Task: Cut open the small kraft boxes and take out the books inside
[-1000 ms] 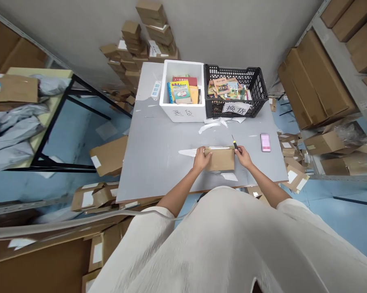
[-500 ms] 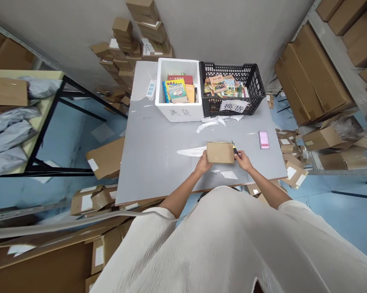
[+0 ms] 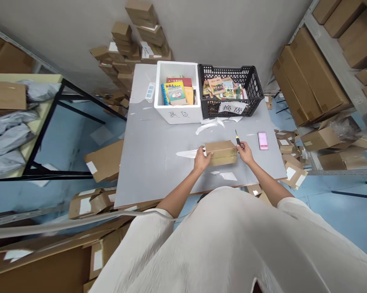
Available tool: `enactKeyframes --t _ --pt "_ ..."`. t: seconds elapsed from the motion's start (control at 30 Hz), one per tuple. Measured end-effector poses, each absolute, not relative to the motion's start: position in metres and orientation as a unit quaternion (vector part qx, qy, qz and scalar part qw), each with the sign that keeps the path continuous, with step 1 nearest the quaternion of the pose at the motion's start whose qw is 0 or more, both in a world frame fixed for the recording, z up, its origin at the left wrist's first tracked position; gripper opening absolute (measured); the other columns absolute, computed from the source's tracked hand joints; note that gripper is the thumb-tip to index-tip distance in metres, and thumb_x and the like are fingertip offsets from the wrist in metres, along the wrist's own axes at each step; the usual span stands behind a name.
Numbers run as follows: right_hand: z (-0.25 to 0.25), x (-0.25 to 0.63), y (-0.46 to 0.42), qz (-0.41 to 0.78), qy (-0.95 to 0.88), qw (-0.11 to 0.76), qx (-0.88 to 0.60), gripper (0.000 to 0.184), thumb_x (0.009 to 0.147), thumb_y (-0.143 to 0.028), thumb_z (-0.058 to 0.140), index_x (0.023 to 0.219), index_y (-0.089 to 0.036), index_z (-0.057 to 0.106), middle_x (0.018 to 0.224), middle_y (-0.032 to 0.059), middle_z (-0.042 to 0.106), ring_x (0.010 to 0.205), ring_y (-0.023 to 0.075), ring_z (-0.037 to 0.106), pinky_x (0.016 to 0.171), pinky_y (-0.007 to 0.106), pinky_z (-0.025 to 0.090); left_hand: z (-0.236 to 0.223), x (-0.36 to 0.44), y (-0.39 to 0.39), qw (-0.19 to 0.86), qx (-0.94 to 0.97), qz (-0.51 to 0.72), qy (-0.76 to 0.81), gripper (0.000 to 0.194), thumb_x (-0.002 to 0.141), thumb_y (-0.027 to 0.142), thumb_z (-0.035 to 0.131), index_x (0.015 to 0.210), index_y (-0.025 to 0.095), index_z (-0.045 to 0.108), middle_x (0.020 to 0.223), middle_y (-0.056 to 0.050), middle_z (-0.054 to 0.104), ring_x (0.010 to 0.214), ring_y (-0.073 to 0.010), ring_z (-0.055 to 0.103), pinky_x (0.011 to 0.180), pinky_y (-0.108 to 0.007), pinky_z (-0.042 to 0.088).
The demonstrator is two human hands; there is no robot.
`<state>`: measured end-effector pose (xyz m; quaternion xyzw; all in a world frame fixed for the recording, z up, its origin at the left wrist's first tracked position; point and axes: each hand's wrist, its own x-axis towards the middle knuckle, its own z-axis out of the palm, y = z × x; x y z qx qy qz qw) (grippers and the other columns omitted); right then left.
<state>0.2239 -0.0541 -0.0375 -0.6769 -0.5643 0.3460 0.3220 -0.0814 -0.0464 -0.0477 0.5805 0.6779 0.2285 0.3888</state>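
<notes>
A small brown cardboard box (image 3: pixel 221 154) is tilted above the grey table, its taped side turned towards me. My left hand (image 3: pixel 202 158) grips its left end, thumb on the near side and fingers behind. At the right end, my right hand (image 3: pixel 244 152) is closed around a yellow and black utility knife (image 3: pixel 238 140), whose blade points up and away from me. The fingers of that hand are close to the box's right edge; whether they press on it I cannot tell.
The grey table (image 3: pixel 149 158) bears a white foam box (image 3: pixel 179 115) and a black plastic crate (image 3: pixel 207 108), both with books. Paper scraps (image 3: pixel 229 176) lie about, and a pink-screened phone (image 3: pixel 263 141) is at the right. Cardboard boxes (image 3: pixel 102 160) surround the table.
The box has tipped, so a taped side now faces me. My left hand has shifted its hold slightly left and up. The knife has moved a little to the right and away from me.
</notes>
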Motion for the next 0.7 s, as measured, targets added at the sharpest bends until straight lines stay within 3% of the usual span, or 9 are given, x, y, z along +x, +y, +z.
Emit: enactKeyframes --t 0.2,0.37,0.57,0.7 --pt "-0.046 0.22 -0.05 0.395 -0.492 0.351 -0.692 0.055 0.1 -0.07 0.061 0.132 -0.026 0.066 0.128 0.0126 0.08 0.112 0.0287 0.077 0.103 0.049 0.065 -0.053 -0.083 -0.039 0.388 0.571 0.243 0.681 0.046 0.102 0.033 0.066 0.146 0.023 0.055 0.147 -0.017 0.068 0.107 -0.0273 0.076 0.109 -0.048 0.059" --pt "-0.046 0.217 -0.047 0.39 -0.508 0.366 -0.676 0.061 0.099 -0.073 0.063 0.138 -0.026 0.068 0.136 0.0135 0.078 0.121 0.0319 0.075 0.111 0.053 0.061 -0.059 -0.083 -0.04 0.402 0.599 0.279 0.634 0.047 0.096 0.015 0.059 0.142 0.024 0.058 0.149 -0.015 0.063 0.128 -0.0281 0.072 0.114 -0.048 0.059" --pt "-0.022 0.222 -0.04 0.348 -0.587 0.313 -0.66 0.06 0.106 -0.07 0.056 0.139 -0.025 0.078 0.139 0.0128 0.079 0.129 0.0342 0.072 0.12 0.053 0.056 -0.054 -0.085 -0.048 0.307 0.703 0.218 0.603 0.036 0.097 0.015 0.06 0.129 0.024 0.071 0.15 -0.017 0.061 0.144 -0.0383 0.059 0.123 -0.057 0.05" --pt "0.002 0.219 -0.033 0.365 -0.653 0.224 -0.625 0.055 0.111 -0.061 0.054 0.142 -0.026 0.081 0.124 0.0083 0.085 0.119 0.0334 0.077 0.11 0.049 0.06 -0.049 -0.082 -0.057 0.259 0.761 0.184 0.566 0.04 0.104 0.019 0.058 0.141 0.026 0.07 0.154 -0.018 0.063 0.146 -0.0403 0.056 0.122 -0.057 0.047"
